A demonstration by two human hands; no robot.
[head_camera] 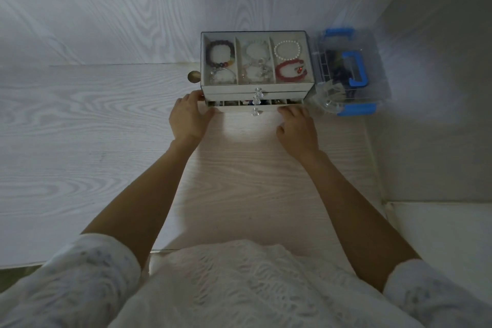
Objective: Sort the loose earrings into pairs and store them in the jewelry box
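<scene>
The box (pixel 254 69) stood on the surface (pixel 106 114) against the wall, a case (pixel 351 72) just right, bracelets (pixel 290 61) in its top tray.

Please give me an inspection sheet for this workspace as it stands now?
Surface: pale wood-grain tabletop, lit near the hands.
Job's things: jewelry box, bracelets in top tray; bottom drawer slightly out; contents unclear.
Clutter: clear case with blue handle to the box's right; round brass object to its left.
Hands: left hand touches box's left corner; right hand at drawer front.
Cables: nothing seen.
Surroundings: wood-grain wall.
</scene>
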